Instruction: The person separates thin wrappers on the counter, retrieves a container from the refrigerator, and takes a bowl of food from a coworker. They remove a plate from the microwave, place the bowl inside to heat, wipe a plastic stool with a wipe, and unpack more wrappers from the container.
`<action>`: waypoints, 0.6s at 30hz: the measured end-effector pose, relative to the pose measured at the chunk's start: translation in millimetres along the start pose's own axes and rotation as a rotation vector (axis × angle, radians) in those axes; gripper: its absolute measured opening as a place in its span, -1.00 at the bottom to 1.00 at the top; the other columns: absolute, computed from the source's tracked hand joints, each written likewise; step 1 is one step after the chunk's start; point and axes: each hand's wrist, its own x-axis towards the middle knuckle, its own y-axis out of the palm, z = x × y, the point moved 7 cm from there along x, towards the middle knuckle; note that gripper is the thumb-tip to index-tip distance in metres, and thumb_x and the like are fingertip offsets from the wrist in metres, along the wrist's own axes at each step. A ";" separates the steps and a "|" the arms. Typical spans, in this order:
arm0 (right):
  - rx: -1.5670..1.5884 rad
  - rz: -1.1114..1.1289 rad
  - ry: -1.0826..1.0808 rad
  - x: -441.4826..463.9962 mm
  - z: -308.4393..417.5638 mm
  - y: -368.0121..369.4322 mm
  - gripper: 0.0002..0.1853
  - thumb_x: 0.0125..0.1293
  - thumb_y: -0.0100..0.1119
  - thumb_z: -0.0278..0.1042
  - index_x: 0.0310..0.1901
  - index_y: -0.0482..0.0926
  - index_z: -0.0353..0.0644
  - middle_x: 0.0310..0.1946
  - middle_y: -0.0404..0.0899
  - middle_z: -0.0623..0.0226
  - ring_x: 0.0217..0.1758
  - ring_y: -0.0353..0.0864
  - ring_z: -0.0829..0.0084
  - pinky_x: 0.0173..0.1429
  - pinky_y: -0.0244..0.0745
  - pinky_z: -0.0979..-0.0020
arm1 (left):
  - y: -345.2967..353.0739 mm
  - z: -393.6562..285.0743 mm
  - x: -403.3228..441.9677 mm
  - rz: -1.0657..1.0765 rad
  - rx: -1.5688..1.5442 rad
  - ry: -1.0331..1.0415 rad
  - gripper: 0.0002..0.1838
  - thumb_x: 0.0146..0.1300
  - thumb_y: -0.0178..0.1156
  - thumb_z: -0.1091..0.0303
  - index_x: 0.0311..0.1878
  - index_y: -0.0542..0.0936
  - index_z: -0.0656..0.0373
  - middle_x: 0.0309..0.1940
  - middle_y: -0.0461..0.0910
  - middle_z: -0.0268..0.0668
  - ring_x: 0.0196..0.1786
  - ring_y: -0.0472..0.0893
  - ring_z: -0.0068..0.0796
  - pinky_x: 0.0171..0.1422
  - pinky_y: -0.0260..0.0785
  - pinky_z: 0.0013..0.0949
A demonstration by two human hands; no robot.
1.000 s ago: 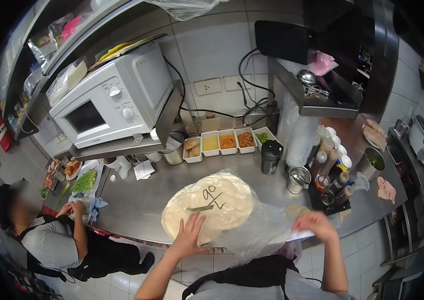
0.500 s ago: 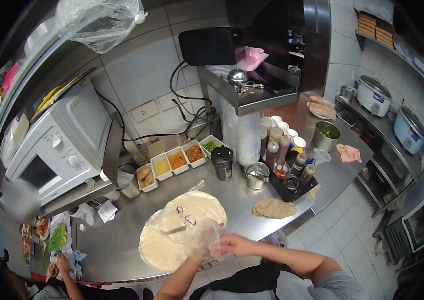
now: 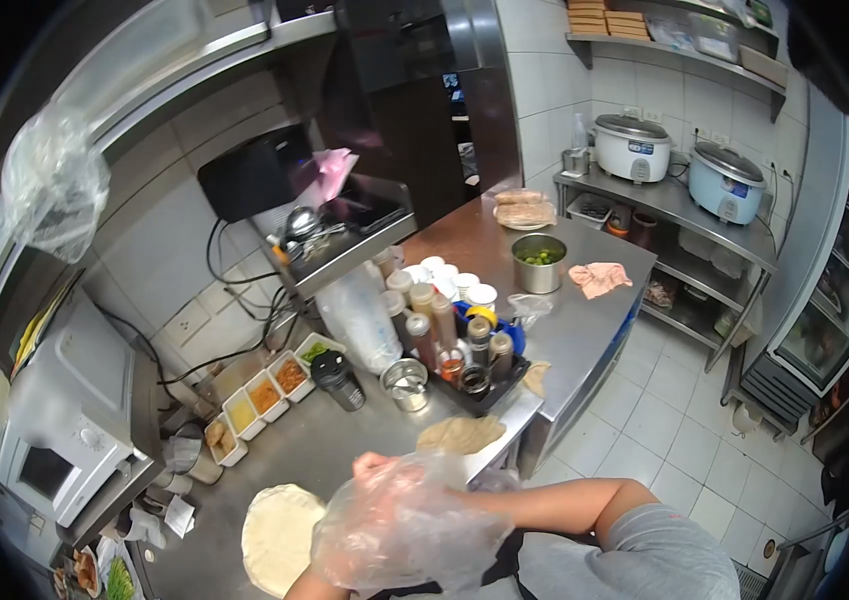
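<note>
A crinkled clear plastic bag [image 3: 424, 535] is bunched over both of my hands in front of my body. My right hand [image 3: 389, 478] comes in from the right, its fingers bent on the bag at the upper left. Beneath the plastic, my left hand [image 3: 352, 545] is blurred and its fingers cannot be made out. Left of the bag a pale flat round of dough [image 3: 277, 535] lies on the steel counter [image 3: 192, 550], partly covered by the bag and my left arm. No marked plastic shows on the dough's visible part.
Behind the hands are a brown cloth [image 3: 460, 434], a metal cup [image 3: 405, 384], a bottle tray [image 3: 489, 400], a black lidded cup [image 3: 338, 380] and food containers [image 3: 266, 396]. A pot [image 3: 538, 262] stands farther right. The microwave [image 3: 69, 430] is at left.
The view has swung right. The clear plastic with dark writing has left the dough and is now bunched around my hands. My right hand has moved in from the right towards my left.
</note>
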 end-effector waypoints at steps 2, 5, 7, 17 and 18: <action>0.157 0.084 0.053 -26.3 -11.9 -8.1 -0.38 0.19 0.20 -0.24 0.28 0.30 -0.24 0.22 0.38 0.05 0.34 0.28 0.16 0.41 0.11 0.18 | 31.3 0.2 28.1 0.063 0.033 -0.014 -0.58 0.41 -0.05 0.02 0.04 0.48 0.19 -0.10 0.54 -0.28 -0.04 0.50 -0.46 0.13 0.36 -0.33; 0.143 -0.071 -0.102 -60.7 48.5 -84.6 -0.57 0.23 0.17 -0.30 0.13 0.47 -0.22 0.15 0.45 0.10 0.27 0.37 0.17 0.36 0.19 0.21 | 76.8 8.1 66.1 0.150 0.096 -0.053 -0.59 0.41 -0.05 0.04 0.03 0.50 0.19 -0.12 0.55 -0.30 -0.05 0.50 -0.48 0.13 0.35 -0.34; 0.026 -0.183 -0.203 -88.9 71.5 -128.8 -0.62 0.23 0.18 -0.28 0.06 0.52 -0.23 0.09 0.50 0.12 0.19 0.44 0.16 0.30 0.27 0.21 | 103.7 20.9 83.8 0.213 0.169 -0.105 -0.60 0.41 -0.04 0.05 0.01 0.51 0.19 -0.14 0.55 -0.31 -0.06 0.50 -0.49 0.13 0.35 -0.35; -0.121 0.036 -0.024 -173.1 74.2 -229.4 -0.65 0.15 0.12 -0.32 -0.01 0.53 -0.22 -0.02 0.53 0.06 0.01 0.52 0.10 0.17 0.39 0.25 | 241.3 117.1 125.4 0.591 0.479 -0.414 -0.64 0.42 -0.02 0.10 -0.04 0.58 0.19 -0.21 0.58 -0.35 -0.11 0.51 -0.54 0.12 0.34 -0.39; -0.430 0.075 0.016 -180.8 77.6 -242.6 -0.64 0.17 0.13 -0.31 0.00 0.52 -0.24 -0.03 0.54 0.10 0.01 0.52 0.13 0.15 0.42 0.25 | 253.6 113.1 141.9 0.579 0.501 -0.386 -0.65 0.42 -0.02 0.11 -0.05 0.59 0.19 -0.22 0.59 -0.35 -0.11 0.51 -0.54 0.12 0.34 -0.39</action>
